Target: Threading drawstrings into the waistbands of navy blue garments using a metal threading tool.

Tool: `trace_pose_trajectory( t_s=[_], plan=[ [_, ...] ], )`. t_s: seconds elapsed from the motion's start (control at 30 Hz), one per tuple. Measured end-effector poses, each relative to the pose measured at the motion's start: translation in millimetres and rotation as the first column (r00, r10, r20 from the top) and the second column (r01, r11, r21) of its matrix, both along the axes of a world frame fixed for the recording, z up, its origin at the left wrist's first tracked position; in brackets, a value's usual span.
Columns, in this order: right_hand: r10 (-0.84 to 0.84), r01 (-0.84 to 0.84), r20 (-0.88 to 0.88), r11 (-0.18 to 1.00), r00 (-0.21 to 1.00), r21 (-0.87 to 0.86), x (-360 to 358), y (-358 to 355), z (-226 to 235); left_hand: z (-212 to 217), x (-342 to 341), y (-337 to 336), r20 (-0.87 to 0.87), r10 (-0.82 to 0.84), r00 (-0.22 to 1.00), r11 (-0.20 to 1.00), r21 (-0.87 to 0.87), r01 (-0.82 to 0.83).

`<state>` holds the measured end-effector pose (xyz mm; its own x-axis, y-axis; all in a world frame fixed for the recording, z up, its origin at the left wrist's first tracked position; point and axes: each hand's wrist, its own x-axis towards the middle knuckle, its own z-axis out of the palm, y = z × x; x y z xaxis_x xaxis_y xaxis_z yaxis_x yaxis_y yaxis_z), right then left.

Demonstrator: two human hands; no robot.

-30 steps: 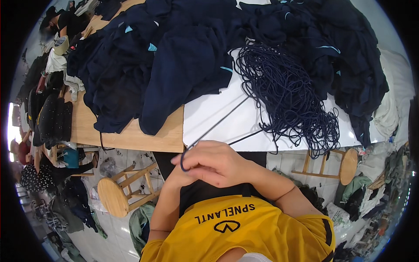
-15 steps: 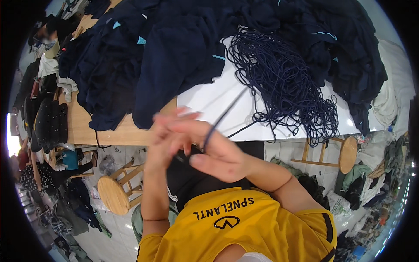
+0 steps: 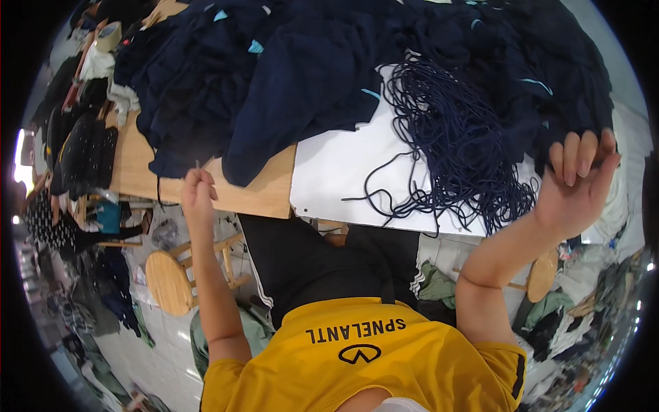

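My left hand (image 3: 198, 192) is raised over the wooden part of the table, at the edge of the dark navy garments (image 3: 288, 103). Its fingers are closed, and a small thin tip pokes up above them, too small to name. Off to the right, my right hand (image 3: 575, 182) is lifted above the table edge, beside the navy cloth there. Its fingers are loosely bent and apart, with nothing visible in them. Between the hands lies a tangled heap of navy cords (image 3: 456, 137) on a white board (image 3: 329, 172), with loose ends trailing toward me.
The wooden tabletop (image 3: 264, 196) shows at the left of the board. A roll of tape (image 3: 108, 37) stands at the far left. Wooden stools (image 3: 168, 281) are below the table on both sides, with clothes and bags on the floor. Another person in spotted clothing (image 3: 51, 223) is at the left.
My hands were together in front of me with a cord stretched between them and the heap. They have parted widely, left and right, and the cord has dropped onto the board.
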<state>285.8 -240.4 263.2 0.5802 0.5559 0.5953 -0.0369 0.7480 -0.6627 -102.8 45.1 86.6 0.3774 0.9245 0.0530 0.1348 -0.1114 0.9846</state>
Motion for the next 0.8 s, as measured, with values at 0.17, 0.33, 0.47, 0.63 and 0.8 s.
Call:
trace_pose_trajectory(
  t_s=[0.17,0.33,0.47,0.63,0.8],
  plan=[
    [-0.190,0.043,-0.292,0.894,0.937,-0.446,-15,13,-75,39,33,-28,0.105,0.030,0.994,0.990,-0.143,-0.015],
    [0.111,-0.363,-0.426,0.735,0.898,-0.573,-117,70,-139,20,100,-98,0.451,-0.346,0.823,0.568,-0.597,0.566],
    [0.235,-0.412,-0.354,0.691,0.905,-0.594,-154,84,-151,11,120,-125,0.655,-0.154,0.740,0.557,-0.561,0.612],
    [0.239,-0.362,-0.272,0.598,0.932,-0.715,-142,75,-163,9,115,-109,0.589,-0.134,0.797,0.627,-0.572,0.528],
    [0.383,-0.251,-0.060,0.473,0.922,-0.844,-150,74,-168,16,122,-112,0.323,-0.335,0.885,0.757,-0.467,0.457]
  ],
)
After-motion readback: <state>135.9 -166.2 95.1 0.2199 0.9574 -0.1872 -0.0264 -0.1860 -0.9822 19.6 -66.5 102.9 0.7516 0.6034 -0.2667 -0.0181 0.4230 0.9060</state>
